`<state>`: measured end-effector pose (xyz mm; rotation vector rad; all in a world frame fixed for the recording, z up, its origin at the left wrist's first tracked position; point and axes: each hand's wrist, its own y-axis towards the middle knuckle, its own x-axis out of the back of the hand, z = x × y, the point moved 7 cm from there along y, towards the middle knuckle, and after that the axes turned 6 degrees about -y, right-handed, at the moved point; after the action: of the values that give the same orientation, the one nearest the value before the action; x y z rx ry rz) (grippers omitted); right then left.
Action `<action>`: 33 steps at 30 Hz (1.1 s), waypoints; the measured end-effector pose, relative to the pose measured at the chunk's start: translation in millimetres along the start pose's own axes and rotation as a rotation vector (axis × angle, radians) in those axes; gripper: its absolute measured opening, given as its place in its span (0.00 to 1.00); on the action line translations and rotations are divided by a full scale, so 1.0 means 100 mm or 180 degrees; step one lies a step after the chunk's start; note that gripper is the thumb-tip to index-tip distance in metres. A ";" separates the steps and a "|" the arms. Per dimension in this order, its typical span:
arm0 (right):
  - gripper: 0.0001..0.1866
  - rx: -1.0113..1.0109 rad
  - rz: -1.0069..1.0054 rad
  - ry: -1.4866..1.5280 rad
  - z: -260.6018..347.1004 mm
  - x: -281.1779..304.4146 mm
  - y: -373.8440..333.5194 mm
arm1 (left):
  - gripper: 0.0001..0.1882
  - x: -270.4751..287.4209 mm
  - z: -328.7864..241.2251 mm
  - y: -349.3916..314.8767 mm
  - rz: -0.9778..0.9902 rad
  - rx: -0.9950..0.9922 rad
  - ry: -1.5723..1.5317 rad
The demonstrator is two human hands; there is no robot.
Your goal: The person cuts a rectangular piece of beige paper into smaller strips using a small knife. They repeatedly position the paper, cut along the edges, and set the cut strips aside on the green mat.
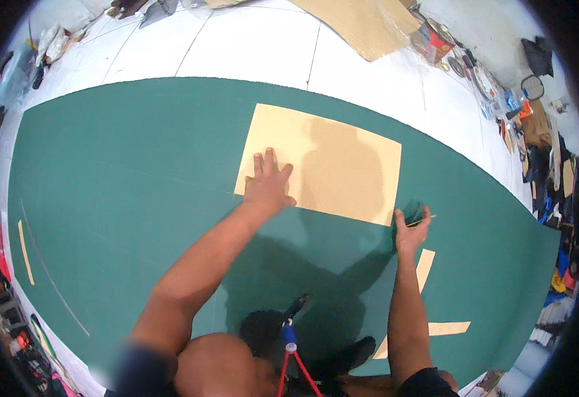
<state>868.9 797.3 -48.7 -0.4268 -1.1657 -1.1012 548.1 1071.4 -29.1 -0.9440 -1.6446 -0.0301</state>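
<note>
A rectangular tan sheet (349,152), like cardboard or stiff paper, lies on the green mat. My left hand (267,186) is spread flat on its near left part, fingers apart, touching it. Beside the sheet's near right corner is my right hand (411,230), its thumb close to the corner. A thin, light-coloured stick (431,218) crosses its fingers and seems held there; whether it is a pencil or a narrow strip I cannot tell. My shadow falls over the sheet and the mat.
The green mat (124,165) covers white floor tiles (249,43). Tan offcut strips (449,328) lie near my right forearm, and another narrow strip (26,253) at the far left. A larger brown sheet (362,26) lies beyond. Tools and clutter line the right wall. A red lanyard (290,347) hangs before me.
</note>
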 end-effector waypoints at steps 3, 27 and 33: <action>0.31 0.0084 -0.0174 0.1045 0.39 -0.16 0.23 | 0.54 0.00 -0.09 0.11 0.0111 -0.0078 0.0085; 0.15 0.1584 0.1962 0.1541 4.22 -1.87 0.27 | 0.58 0.09 -0.08 0.21 0.0450 0.0062 0.0065; 0.16 0.1449 0.2211 0.1533 4.24 -1.92 0.25 | 0.56 0.10 -0.05 0.19 0.0454 0.0045 -0.0018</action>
<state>675.5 1221.0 -47.0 -0.1645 -0.7124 -0.2856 563.6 1087.1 -28.1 -1.0490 -1.5771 0.0812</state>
